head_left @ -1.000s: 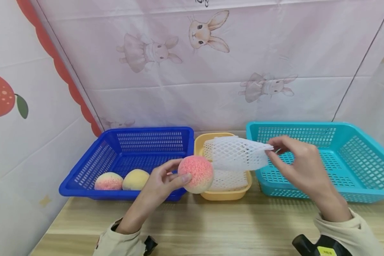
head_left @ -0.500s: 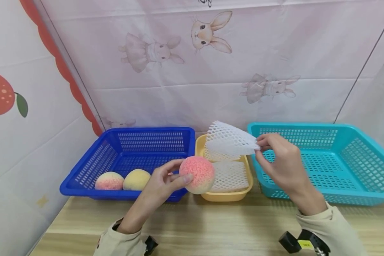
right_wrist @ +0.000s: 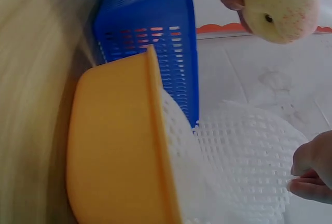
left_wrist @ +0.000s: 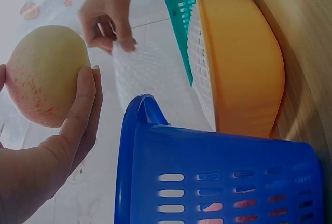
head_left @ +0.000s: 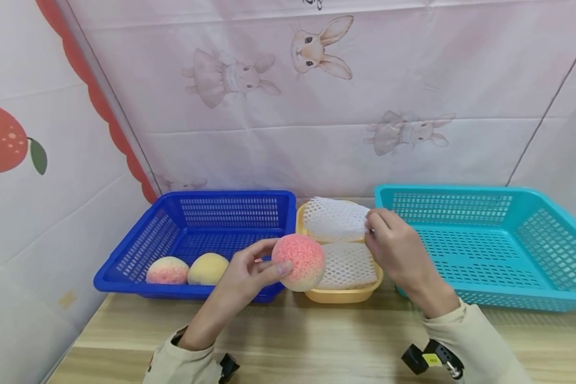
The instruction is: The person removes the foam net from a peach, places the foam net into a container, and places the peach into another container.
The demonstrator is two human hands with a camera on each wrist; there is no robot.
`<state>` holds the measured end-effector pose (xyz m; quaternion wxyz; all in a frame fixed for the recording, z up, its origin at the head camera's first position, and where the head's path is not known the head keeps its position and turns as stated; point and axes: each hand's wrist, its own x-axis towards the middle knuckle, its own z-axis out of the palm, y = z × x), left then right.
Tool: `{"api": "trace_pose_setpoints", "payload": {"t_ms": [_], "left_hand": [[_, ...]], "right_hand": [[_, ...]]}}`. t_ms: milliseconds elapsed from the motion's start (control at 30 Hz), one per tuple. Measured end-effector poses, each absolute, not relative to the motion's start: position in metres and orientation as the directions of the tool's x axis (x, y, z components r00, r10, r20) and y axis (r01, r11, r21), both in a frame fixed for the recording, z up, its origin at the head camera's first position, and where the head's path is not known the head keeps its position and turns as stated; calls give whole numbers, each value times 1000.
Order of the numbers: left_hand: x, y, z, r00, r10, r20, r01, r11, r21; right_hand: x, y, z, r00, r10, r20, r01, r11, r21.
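My left hand [head_left: 245,274] holds a pink and cream peach [head_left: 299,262] between thumb and fingers, in front of the yellow basket [head_left: 343,296]. In the right wrist view a small dark stem hollow shows on the peach [right_wrist: 280,9]. With thumb and fingertips my right hand [head_left: 400,253] pinches one end of a white foam net sleeve [head_left: 336,217]. The sleeve hangs over the back of the yellow basket, its wide end pointing left, apart from the peach. More foam net sleeves [head_left: 348,264] lie inside that basket.
On the left stands a blue basket [head_left: 264,292] with a blush peach [head_left: 168,271] and a yellow peach [head_left: 208,269] near its front; the left forearm crosses its front corner. A turquoise basket [head_left: 518,296] stands on the right. All rest on a wooden table [head_left: 336,341] before a printed backdrop.
My right hand has moved left with the foam net sleeve, from over the turquoise basket's edge to above the yellow one. The left hand and its peach stay nearly still.
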<state>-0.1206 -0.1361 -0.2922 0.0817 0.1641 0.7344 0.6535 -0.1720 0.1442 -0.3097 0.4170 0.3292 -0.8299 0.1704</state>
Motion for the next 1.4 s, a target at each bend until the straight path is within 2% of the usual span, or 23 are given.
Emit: {"api": "trace_pose_setpoints", "payload": {"t_ms": [100,200,267,367,533,767,900,1000,1233,1400], "left_hand": [[-121,-136,-292,-931,353,97,137,92,986],[-121,-135,-292,-933,348,90,130,94,987],[-122,-135,-292,-937,338,82,121,96,988],[-121,-135,-291,-942,326,73,112,103,988],[-122,-137,-291,-943,325,71,112,108,988],[-121,-149,-286,-958,277,74,121,157,980],[-120,-154,-284,-963,264,62,105,151,983],[-119,-156,-284,-964,261,50,91,148,985],[-113,-162,-288,-964,265,28,73,162,984],[-109,-172,-289,-977,211,1,51,232,971]], "right_hand": [[-171,142,-315,-499,-418,759,-672,739,-35],[-168,140,-318,-607,-440,662,-629,775,-60],[-167,140,-318,-665,-461,588,-598,800,-49],[-166,139,-317,-710,-493,503,-573,819,-6],[-168,142,-314,-699,-490,520,-569,822,10],[-169,145,-304,-590,-433,682,-620,784,-39],[-167,142,-300,-558,-393,731,-630,773,-66],[-164,134,-299,-586,-370,721,-617,780,-101],[-155,101,-303,-705,-336,625,-559,805,-198],[-154,77,-305,-765,-323,557,-526,813,-251]]}}
